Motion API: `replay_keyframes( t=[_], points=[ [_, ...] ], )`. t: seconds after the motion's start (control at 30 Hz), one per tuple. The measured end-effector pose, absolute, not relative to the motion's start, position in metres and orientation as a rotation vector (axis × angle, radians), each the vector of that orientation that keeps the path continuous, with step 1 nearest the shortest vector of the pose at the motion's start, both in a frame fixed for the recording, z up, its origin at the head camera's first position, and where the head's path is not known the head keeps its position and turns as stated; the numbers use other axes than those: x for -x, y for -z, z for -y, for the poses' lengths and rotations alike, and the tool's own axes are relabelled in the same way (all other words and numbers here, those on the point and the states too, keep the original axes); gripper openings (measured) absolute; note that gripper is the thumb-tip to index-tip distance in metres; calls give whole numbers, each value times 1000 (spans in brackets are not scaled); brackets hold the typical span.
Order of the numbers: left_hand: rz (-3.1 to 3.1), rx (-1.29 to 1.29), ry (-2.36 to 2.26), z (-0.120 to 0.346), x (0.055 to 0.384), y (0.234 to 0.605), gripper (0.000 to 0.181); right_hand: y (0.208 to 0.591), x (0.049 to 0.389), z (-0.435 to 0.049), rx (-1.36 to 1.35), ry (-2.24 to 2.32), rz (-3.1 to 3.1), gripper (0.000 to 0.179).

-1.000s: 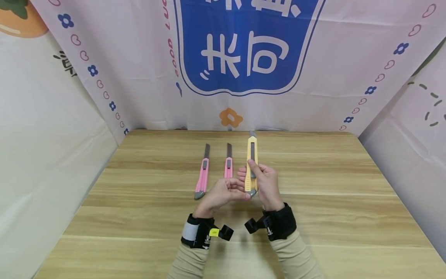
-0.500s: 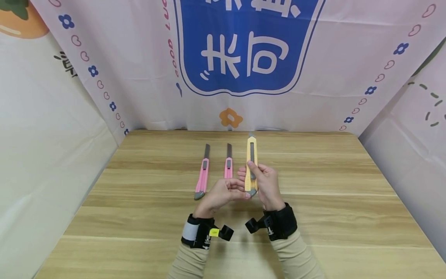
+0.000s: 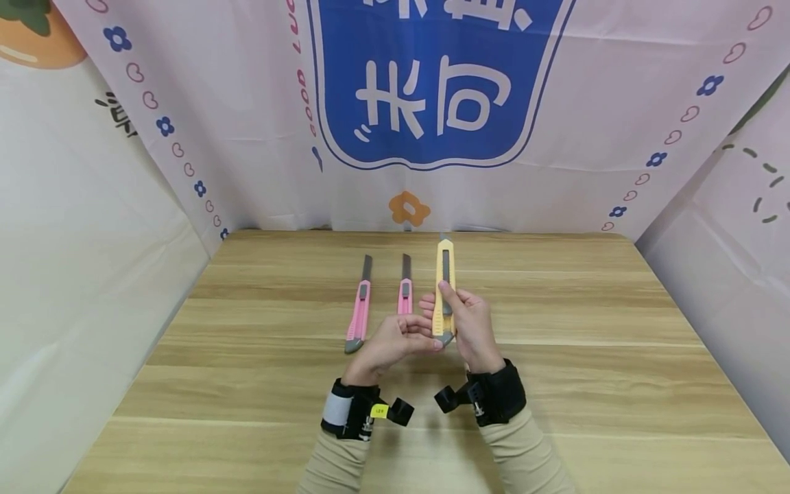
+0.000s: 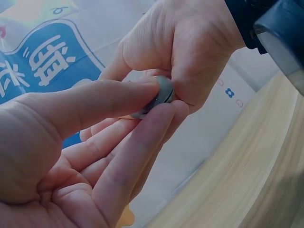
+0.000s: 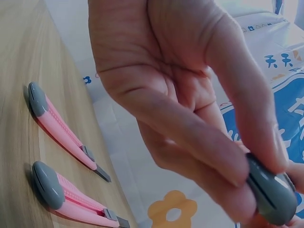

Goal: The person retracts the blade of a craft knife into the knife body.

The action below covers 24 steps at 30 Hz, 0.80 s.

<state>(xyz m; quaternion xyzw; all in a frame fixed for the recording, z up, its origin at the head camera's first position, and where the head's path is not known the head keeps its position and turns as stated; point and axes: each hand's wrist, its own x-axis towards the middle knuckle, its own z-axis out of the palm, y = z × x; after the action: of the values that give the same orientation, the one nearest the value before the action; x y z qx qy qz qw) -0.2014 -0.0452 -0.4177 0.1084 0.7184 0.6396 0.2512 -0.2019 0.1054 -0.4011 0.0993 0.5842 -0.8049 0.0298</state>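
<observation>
Both hands are on a yellow utility knife (image 3: 439, 317), which points away from the person in the head view. My right hand (image 3: 474, 333) grips its body, with the thumb lying on the front by the grey slider. At the near end, my left hand (image 3: 390, 346) pinches the grey end cap (image 4: 165, 89) between thumb and fingers, as the left wrist view shows. Only a short grey tip shows beyond the knife's far end. Two pink utility knives, one farther left (image 3: 357, 315) and one nearer (image 3: 404, 300), lie on the table with blades out. The left hand hides the nearer one's handle end.
Under everything is a wood-grain table (image 3: 592, 384). A white cloth (image 3: 259, 158) with a blue printed panel hangs behind its far edge, and pale cloths flank both sides. Each wrist wears a black strap (image 3: 503, 394) with a small camera jutting inward.
The yellow utility knife and the right thumb have shifted very slightly away from the person and to the left. The left hand keeps its pinch, and both pink knives lie where they were.
</observation>
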Motion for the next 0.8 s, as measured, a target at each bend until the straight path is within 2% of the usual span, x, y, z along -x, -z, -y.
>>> replay_keyframes(
  t=[0.23,0.8],
  points=[
    [-1945,-256,-1760,46,201,419,33,405,203,-101,-388,2434,-1822,51],
    [-1964,-249,-1752,45,202,419,32,402,201,-102,-315,2481,-1798,41]
  ],
)
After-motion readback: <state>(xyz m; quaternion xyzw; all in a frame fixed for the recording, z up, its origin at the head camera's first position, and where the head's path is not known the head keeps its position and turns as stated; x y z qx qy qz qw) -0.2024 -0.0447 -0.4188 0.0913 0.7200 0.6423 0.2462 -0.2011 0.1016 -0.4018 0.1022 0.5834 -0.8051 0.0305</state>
